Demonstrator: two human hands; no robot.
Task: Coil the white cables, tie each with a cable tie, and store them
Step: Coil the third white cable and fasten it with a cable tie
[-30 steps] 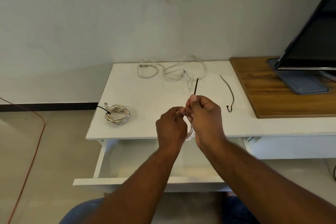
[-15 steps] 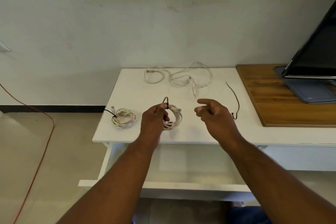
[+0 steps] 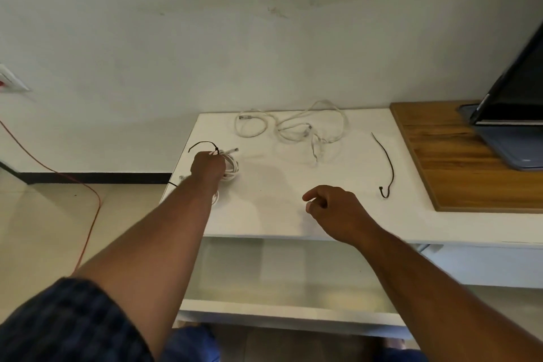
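Tied coil (image 3: 230,166) is pinched in left hand (image 3: 208,167) at desk's (image 3: 264,214) left edge, right hand (image 3: 338,209) loosely curled, empty (loose cable (image 3: 293,129) w/ spare tie (image 3: 386,167) left; drawer (image 3: 282,276) open).

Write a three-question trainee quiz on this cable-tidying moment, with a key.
1. True or false: the loose black cable tie lies on the wooden board.
2. Which hand holds the tied coil?
   A. left hand
   B. right hand
3. Fill in: the uncoiled white cable lies at the desk's ____ edge, near the wall.

Key: 1 false, it lies on the white desk; 2 A; 3 far.
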